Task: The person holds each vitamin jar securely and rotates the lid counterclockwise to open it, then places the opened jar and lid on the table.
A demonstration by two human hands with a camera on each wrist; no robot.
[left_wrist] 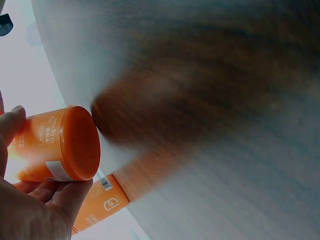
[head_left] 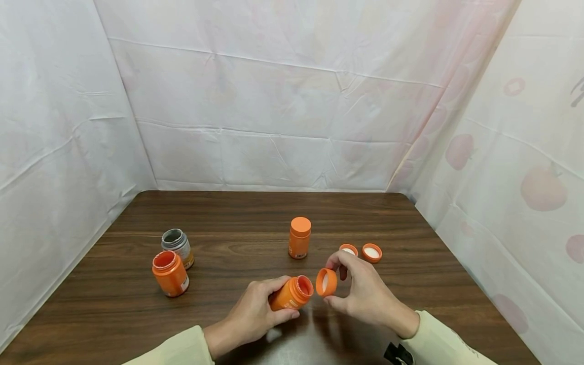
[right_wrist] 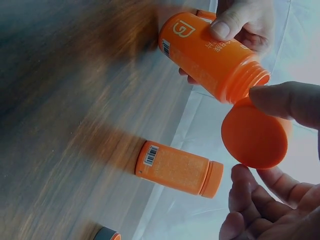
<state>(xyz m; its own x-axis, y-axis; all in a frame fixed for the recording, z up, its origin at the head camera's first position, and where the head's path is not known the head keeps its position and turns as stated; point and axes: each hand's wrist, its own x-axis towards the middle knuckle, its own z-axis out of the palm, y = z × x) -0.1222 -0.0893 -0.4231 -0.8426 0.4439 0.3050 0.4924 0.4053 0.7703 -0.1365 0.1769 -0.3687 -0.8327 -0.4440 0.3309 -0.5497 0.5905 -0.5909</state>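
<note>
My left hand grips an orange bottle around its body, its open threaded mouth tilted up and to the right. In the left wrist view the base of this bottle faces the camera. Beside the mouth, my right hand pinches an orange screw cap between thumb and fingers. The pale inside of the cap faces the bottle. In the right wrist view the cap's smooth outer top overlaps the edge of the bottle mouth. A capped orange bottle stands just behind both hands.
Two orange caps with white liners lie beyond the right hand, the right one in full view and the left one partly hidden. At the left stand an uncapped orange bottle and an uncapped grey bottle. Pale sheets surround the wooden table.
</note>
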